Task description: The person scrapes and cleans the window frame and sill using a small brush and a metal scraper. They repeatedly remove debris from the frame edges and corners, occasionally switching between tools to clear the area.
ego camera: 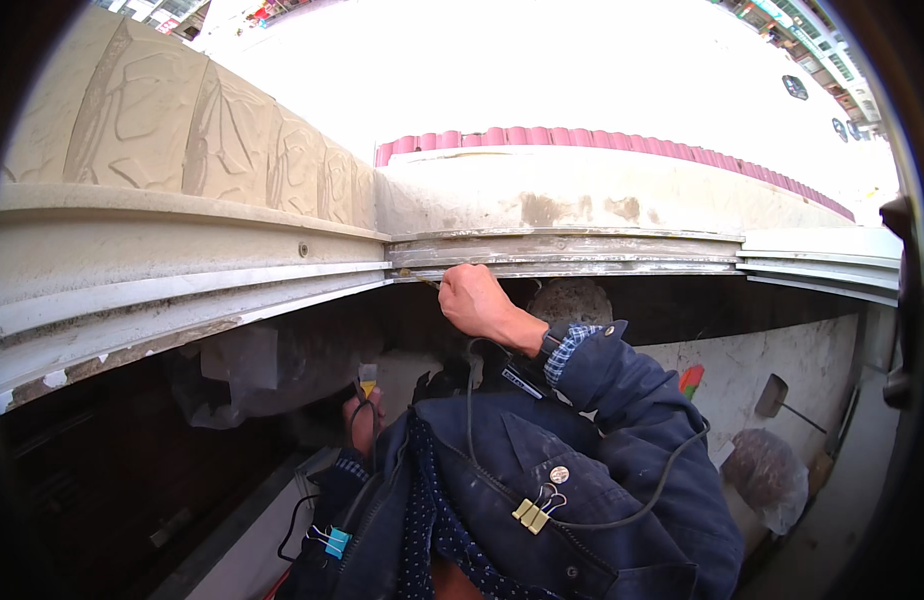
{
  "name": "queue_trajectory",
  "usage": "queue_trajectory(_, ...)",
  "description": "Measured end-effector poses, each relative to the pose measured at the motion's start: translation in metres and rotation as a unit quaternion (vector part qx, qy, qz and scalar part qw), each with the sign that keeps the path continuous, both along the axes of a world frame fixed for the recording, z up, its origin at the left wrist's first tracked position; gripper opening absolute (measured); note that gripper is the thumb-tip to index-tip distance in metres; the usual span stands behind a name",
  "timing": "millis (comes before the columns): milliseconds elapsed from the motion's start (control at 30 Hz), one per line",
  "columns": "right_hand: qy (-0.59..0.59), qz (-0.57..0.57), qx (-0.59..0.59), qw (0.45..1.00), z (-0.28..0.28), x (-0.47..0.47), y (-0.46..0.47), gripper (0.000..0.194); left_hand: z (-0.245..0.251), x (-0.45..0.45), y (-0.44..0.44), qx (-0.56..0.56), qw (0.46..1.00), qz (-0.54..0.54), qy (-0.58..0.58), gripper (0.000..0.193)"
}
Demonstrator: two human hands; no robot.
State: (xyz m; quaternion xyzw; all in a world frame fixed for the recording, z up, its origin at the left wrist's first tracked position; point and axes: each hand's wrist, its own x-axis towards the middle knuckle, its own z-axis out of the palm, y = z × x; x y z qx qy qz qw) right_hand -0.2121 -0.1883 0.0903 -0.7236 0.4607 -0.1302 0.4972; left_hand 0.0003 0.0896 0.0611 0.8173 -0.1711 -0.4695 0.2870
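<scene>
My right hand (469, 296) is closed on a thin tool (426, 280), whose brownish tip lies on the window track near the left corner. The tool's kind is too small to settle. Worn and streaked, the metal window track (563, 247) runs across in front of me, with the fist at its inner edge. Lower left, my left hand (363, 416) grips a small tool with a yellow part (368, 387) and a pale flat end, perhaps a brush or scraper. A dark cable partly covers that hand.
A white side frame (184, 289) meets the track at left. Pink ridged edging (552, 136) lies beyond the stained ledge (462, 199). Clear plastic sheeting (240, 367) hangs at left. A filled plastic bag (768, 476) and a flat long-handled tool (772, 396) are at right.
</scene>
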Motion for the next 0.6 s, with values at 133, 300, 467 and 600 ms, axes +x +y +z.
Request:
queue_trajectory(133,-0.025,-0.008,0.015,1.000,-0.007,0.018,0.002,0.026,0.003,-0.001,-0.009,-0.008,0.999,0.027,0.025,0.022)
queue_trajectory(300,-0.061,-0.002,0.021,0.998,-0.015,0.015,-0.004,0.025,0.002,-0.002,-0.016,0.042,0.998,0.036,0.002,0.022)
queue_trajectory(467,-0.079,0.028,0.024,0.996,-0.025,0.000,-0.016,0.024,-0.004,0.003,-0.019,0.078,0.997,0.018,-0.010,0.024)
queue_trajectory(600,-0.084,0.050,0.015,0.995,-0.024,0.000,-0.015,0.023,-0.007,0.007,-0.012,0.053,0.999,0.011,-0.011,0.025)
